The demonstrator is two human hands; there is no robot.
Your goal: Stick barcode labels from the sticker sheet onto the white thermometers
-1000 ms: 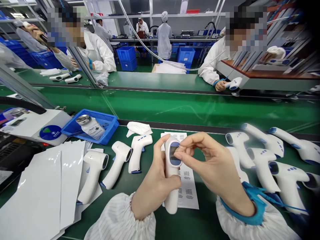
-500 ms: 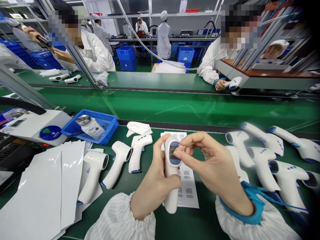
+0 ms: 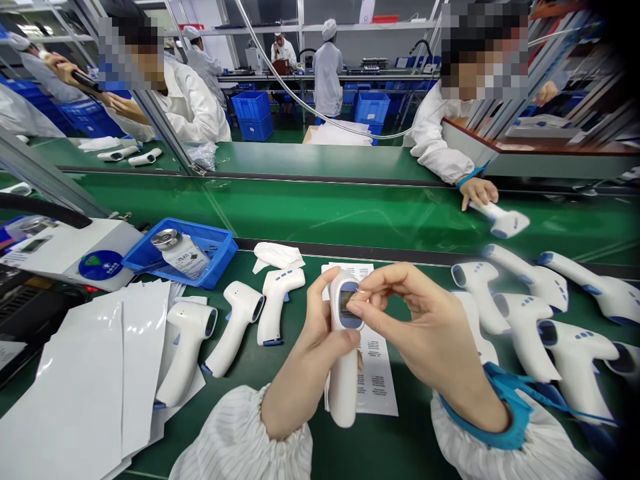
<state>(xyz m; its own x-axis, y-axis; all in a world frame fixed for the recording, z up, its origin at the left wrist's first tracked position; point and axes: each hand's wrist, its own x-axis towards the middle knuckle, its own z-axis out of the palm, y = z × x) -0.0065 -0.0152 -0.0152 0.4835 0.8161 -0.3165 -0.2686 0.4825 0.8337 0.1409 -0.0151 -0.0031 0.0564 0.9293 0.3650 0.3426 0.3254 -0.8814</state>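
My left hand (image 3: 320, 360) is wrapped round a white handheld thermometer (image 3: 344, 387), held upright with its small screen towards me. My right hand (image 3: 425, 320) pinches at the upper right edge of that screen; a thin clear film seems to show between thumb and forefinger, though it is hard to make out. A blue strap (image 3: 510, 423) circles my right wrist. Under the held thermometer lies a printed sheet (image 3: 377, 373). Several white thermometers (image 3: 525, 327) lie to the right, and more thermometers (image 3: 235, 327) rest left of my hands.
A blue tray (image 3: 220, 267) with a bottle (image 3: 183, 253) stands at the left, beside a white machine (image 3: 100, 247). White sheets (image 3: 85, 373) lie at front left. Across the green belt (image 3: 300, 213), a person's hand (image 3: 479, 192) holds another thermometer (image 3: 505, 222).
The co-worker's hand at the right has reached forward over the green belt with a thermometer. My left thumb has shifted up slightly on the held thermometer; my right hand has barely moved.
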